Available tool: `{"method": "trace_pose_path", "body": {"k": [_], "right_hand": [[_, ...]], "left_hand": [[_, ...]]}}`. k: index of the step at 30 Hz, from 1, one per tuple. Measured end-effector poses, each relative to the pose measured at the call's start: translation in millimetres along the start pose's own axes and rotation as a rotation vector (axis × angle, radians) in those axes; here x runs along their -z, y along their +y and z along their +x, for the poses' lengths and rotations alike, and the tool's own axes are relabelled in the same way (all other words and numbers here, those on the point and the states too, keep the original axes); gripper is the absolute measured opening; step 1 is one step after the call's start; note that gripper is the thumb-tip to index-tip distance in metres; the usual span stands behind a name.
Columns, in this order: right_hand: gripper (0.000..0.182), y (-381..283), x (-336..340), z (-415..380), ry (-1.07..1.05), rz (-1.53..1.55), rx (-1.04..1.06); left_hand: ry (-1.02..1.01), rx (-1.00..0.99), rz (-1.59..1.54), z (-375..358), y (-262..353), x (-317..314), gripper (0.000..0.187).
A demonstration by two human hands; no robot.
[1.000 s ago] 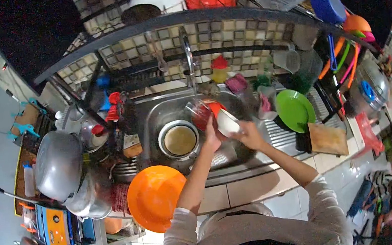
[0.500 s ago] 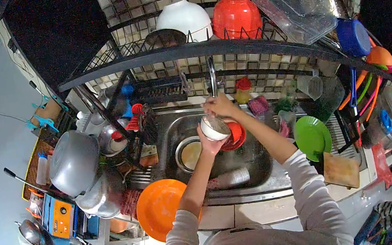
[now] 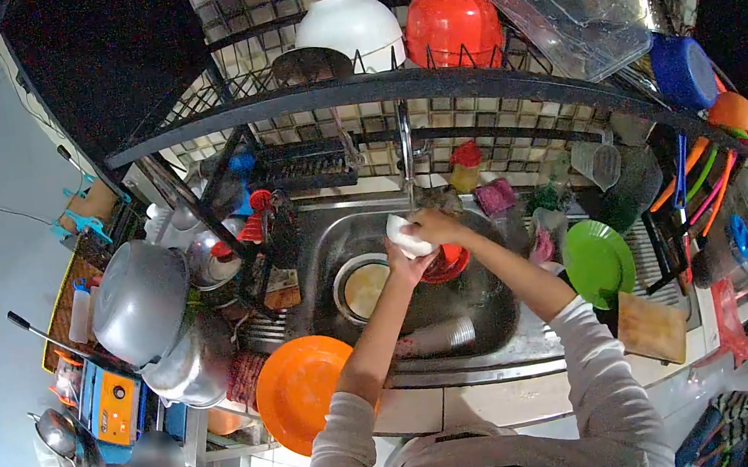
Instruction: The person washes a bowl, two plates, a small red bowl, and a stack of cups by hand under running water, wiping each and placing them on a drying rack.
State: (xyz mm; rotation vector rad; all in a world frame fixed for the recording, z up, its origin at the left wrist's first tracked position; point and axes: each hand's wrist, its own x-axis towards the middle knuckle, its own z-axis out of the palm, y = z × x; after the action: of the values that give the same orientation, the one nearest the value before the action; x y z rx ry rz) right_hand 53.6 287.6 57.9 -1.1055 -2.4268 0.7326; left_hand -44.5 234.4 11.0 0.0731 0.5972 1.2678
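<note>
Over the sink [image 3: 502, 330], below the faucet [image 3: 406, 148], I hold a small white bowl [image 3: 396, 229] tilted on its side. My left hand [image 3: 409, 268] is closed around its lower part. Against the bowl's right side, the fingers of my right hand [image 3: 436, 227] are curled; their tips are partly hidden. Just under my hands sits a red bowl [image 3: 449, 268] in the basin. To its left is a round metal pan [image 3: 365, 292] with cloudy liquid. A stack of clear cups [image 3: 441, 337] lies sideways near the basin's front.
A dish rack [image 3: 467, 82] with a white bowl [image 3: 349, 32] and a red bowl [image 3: 453, 26] spans above the sink. An orange plate [image 3: 305, 391] is at the front left. A green plate [image 3: 598, 261] and a wooden board [image 3: 651, 328] stand right. Pots [image 3: 140, 304] crowd the left.
The white bowl has tipped from facing up to lying on its side. My right hand has come down from beneath the faucet onto the bowl.
</note>
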Motion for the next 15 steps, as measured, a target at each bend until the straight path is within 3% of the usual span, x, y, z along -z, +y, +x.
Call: {"method": "trace_pose_path", "body": {"k": [1,2,3,5,7,8,10,11,13,15], "right_hand": [[0.037,-3,5,-4,-0.046,0.187,-0.060],[0.037,-10,4,-11,-0.048,0.188,-0.058],[0.037,-15,-1,-19,0.064,0.426,-0.253],[0.036,-18,-1,-18,0.179,0.661,-0.448],[0.034,-14,1,-7,0.111,0.391,-0.723],[0.034,-11,-2,-4,0.111,0.392,-0.721],[0.030,8,-17,3,0.295,1.341,-0.694],[0.029,16,-23,7,0.369,1.493,-0.704],[0.026,16,-28,5,0.563,1.263,-0.688],[0.024,14,-35,2,0.695,0.743,-0.580]], "left_hand": [[0.000,-0.004,-0.001,14,-1,12,0.056],[0.008,-0.104,0.065,27,-2,24,0.057],[0.016,-0.204,0.130,45,-3,40,0.059],[-0.011,-0.229,0.156,76,3,63,0.057],[0.025,-0.236,0.180,64,7,56,0.052],[0.025,-0.239,0.182,50,9,45,0.052],[-0.061,-0.158,0.080,47,7,48,0.048],[-0.088,-0.131,0.045,48,6,50,0.047],[0.001,-0.173,0.020,66,3,64,0.044],[-0.081,-0.237,0.120,110,8,106,0.044]]}}
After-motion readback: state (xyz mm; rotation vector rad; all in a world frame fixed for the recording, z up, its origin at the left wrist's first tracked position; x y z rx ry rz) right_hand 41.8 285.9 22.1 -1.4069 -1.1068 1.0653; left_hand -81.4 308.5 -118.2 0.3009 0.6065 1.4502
